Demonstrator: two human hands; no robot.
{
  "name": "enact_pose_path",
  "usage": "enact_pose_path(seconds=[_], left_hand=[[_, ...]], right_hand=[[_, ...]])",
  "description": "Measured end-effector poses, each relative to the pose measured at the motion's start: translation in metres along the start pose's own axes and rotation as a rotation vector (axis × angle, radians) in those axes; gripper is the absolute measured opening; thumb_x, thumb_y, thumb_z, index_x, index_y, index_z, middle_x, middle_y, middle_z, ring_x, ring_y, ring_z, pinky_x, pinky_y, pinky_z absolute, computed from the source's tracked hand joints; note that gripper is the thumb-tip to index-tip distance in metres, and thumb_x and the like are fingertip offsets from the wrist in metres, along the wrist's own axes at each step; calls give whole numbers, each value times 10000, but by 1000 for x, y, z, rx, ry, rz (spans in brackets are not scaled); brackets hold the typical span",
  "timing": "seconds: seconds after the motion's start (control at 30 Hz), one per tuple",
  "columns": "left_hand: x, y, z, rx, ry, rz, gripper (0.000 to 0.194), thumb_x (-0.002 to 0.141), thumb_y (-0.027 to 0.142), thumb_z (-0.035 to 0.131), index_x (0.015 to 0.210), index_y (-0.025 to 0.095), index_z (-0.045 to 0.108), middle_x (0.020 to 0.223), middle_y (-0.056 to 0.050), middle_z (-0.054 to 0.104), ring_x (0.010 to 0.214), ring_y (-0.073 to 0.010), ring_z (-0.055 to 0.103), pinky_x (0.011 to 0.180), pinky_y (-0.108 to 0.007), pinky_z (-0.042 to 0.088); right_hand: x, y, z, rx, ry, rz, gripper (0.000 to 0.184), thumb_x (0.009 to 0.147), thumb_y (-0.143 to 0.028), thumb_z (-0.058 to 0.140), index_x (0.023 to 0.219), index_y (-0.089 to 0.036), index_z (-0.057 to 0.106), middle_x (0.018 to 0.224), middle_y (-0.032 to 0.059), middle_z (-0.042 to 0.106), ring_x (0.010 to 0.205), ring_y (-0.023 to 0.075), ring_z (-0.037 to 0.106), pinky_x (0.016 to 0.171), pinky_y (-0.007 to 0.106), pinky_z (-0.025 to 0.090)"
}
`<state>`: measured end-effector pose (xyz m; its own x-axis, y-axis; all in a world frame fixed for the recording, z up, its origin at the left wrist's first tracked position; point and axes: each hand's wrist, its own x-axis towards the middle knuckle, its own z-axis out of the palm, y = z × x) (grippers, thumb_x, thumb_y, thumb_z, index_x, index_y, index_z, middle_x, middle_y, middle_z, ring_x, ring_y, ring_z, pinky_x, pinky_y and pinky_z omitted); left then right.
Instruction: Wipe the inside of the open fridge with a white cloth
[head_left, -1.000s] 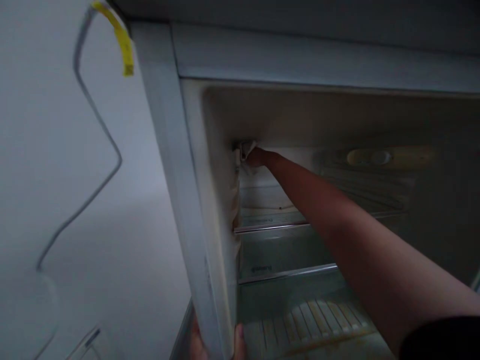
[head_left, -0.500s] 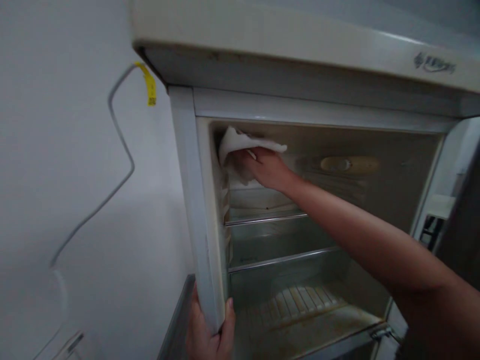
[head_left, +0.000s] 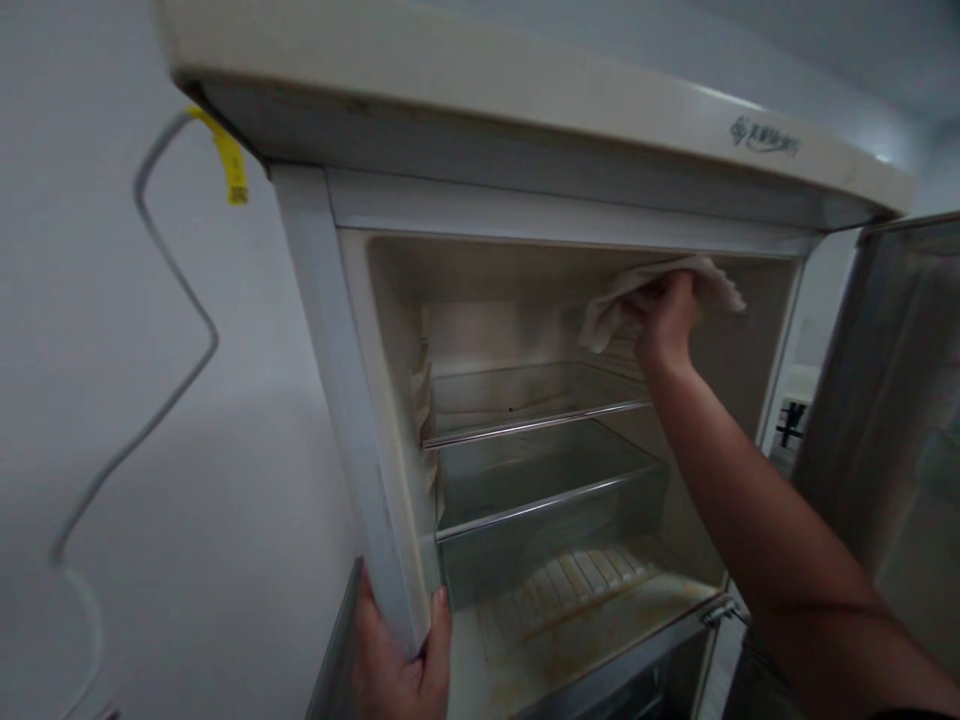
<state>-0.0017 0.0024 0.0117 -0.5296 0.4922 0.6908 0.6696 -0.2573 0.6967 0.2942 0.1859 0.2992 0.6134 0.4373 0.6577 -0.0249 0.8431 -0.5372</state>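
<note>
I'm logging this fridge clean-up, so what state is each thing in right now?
Fridge: compartment open, no food, floor stained.
Door: swung open to the right.
Shelves: two, in place, bare.
Cloth: crumpled, pressed near the upper right inside corner.
Right hand: grip shut on the cloth.
Left hand: grip shut on the fridge's left edge.
Cable: hanging loose on the wall, yellow tag on it.
</note>
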Motion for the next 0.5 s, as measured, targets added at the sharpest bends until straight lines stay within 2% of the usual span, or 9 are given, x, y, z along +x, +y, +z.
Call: enact_pose_path(seconds=[0.03,0.13,0.23,0.33,0.4,0.5], left_hand=[[0,0,0,-6,4,10,787,844,476,670,1499,144,387,1297,-184,623,1249,-337,598,1051,-461,495],[0,-1,0,-13,16,37,763,847,466,670,1486,146,404,1264,-171,642,1231,-326,611,1046,-448,500],[-1,0,0,-2,11,37,748,848,456,671,1474,137,414,1252,-170,648,1212,-319,623,1035,-436,507],[-1,3,-1,28,11,-3,738,852,452,666,1469,133,418,1240,-169,655,1173,-311,645,999,-419,524],[-2,6,0,43,15,-28,723,853,467,655,1452,126,438,1235,-172,656,1139,-312,660,973,-415,535],[-2,10,-1,61,17,-73,694,856,489,638,1416,114,475,1186,-168,672,1083,-312,679,934,-411,546]], right_hand=[[8,-1,-4,50,64,56,267,895,-414,332,819,-262,537,955,56,625,910,224,650,695,386,607],[31,-3,-12,159,72,168,366,890,-441,243,923,-303,579,1034,52,659,987,249,654,688,421,612],[50,3,-13,227,61,156,514,870,-459,144,1071,-364,607,1090,44,664,1125,272,620,730,486,607],[57,17,-5,255,116,155,571,860,-516,118,1120,-410,615,1086,34,669,1187,278,587,801,530,585],[55,28,6,239,64,154,547,852,-559,165,1100,-422,632,1055,33,680,1181,282,590,826,522,575],[49,49,31,195,-109,157,503,837,-599,259,1061,-388,657,984,53,693,1104,280,629,812,476,574]])
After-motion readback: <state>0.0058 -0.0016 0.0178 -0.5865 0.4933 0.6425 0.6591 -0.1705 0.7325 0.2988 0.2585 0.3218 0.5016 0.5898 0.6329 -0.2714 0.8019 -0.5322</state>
